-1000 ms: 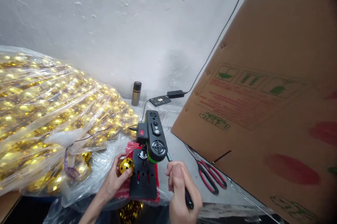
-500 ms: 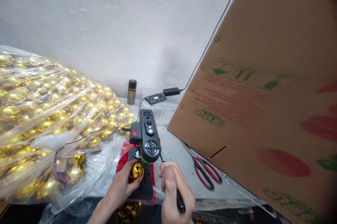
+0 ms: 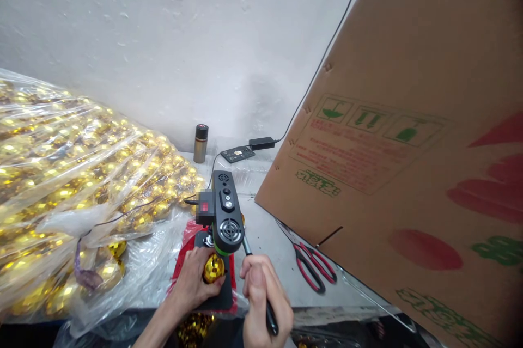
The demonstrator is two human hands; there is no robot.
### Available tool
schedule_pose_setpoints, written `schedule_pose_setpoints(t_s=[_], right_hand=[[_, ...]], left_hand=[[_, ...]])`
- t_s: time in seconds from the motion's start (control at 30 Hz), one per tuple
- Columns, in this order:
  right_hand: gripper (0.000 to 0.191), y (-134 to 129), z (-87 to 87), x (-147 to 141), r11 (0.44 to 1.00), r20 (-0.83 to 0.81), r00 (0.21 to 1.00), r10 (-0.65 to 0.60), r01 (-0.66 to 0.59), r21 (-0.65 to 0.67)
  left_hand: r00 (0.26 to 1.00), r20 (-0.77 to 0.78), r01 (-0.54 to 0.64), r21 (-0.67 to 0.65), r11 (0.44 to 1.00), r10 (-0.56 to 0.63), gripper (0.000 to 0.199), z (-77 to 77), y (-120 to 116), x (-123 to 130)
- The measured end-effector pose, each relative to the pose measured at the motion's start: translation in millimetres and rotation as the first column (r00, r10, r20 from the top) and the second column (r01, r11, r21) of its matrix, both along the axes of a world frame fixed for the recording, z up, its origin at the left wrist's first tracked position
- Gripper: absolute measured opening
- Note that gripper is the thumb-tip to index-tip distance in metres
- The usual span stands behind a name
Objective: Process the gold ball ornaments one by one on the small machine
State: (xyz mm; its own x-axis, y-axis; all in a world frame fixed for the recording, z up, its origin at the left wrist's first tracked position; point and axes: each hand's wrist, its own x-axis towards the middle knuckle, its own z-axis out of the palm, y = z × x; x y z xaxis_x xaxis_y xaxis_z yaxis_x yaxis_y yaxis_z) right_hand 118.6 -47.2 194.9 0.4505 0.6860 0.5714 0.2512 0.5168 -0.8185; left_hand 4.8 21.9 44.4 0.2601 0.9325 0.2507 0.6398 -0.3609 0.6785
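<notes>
A small black bench drill press stands on the table with its base over a red sheet. My left hand is closed around a shiny gold mirror-ball ornament, with fingers behind it and the thumb in front. The ball is at the base, just below and in front of the machine's head. Its lower side and any contact with the drill bit are hidden. My right hand is wrapped around the black-ended lever on the machine's right side, the lever slanting down toward me.
A large clear plastic bag of gold balls fills the left side. To the right lie red-and-black scissors beside a big cardboard box. Behind the machine are a spray can, a dark patterned slab and a power adapter.
The view has shifted slightly, moving the scene left. More of the gold ball shows between my left fingers, and its visible face looks different. My right hand stays on the lever.
</notes>
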Motion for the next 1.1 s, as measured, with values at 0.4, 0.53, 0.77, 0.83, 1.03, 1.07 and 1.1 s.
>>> schedule_pose_setpoints(t_s=[0.4, 0.53, 0.77, 0.83, 1.03, 1.07, 1.1], right_hand=[[0.043, 8.6, -59.3, 5.5, 0.966, 0.193, 0.965, -0.180, 0.137, 0.218], [0.043, 18.1, -65.9, 10.3, 0.937, 0.228, 0.946, -0.230, 0.152, 0.315], [0.043, 17.9, -69.1, 11.3, 0.934, 0.253, 0.936, -0.243, 0.156, 0.321], [0.043, 18.6, -68.9, 10.6, 0.931, 0.244, 0.937, -0.250, 0.164, 0.325], [0.043, 20.3, -71.2, 8.8, 0.921, 0.222, 0.935, -0.275, 0.191, 0.338], [0.043, 20.3, -71.6, 8.6, 0.920, 0.219, 0.936, -0.277, 0.193, 0.340], [0.043, 20.1, -71.8, 8.5, 0.920, 0.218, 0.936, -0.275, 0.191, 0.342]], left_hand=[[0.999, 0.043, 0.005, -0.065, 0.998, -0.002, 0.037, -6.0, -1.0, 2.1], [0.998, 0.061, 0.012, -0.077, 0.997, -0.008, 0.037, -5.9, -1.4, 3.0], [0.997, 0.073, 0.025, -0.069, 0.997, -0.020, 0.036, -11.9, -1.1, 4.2], [0.997, 0.073, 0.031, -0.072, 0.997, -0.025, 0.036, -11.9, -1.2, 4.4], [0.998, 0.069, 0.016, -0.073, 0.997, -0.011, 0.038, -12.0, -1.8, 4.3], [0.998, 0.069, 0.017, -0.073, 0.997, -0.012, 0.038, -12.2, -1.7, 4.3], [0.998, 0.067, 0.019, -0.073, 0.997, -0.014, 0.038, -12.3, -1.7, 4.3]])
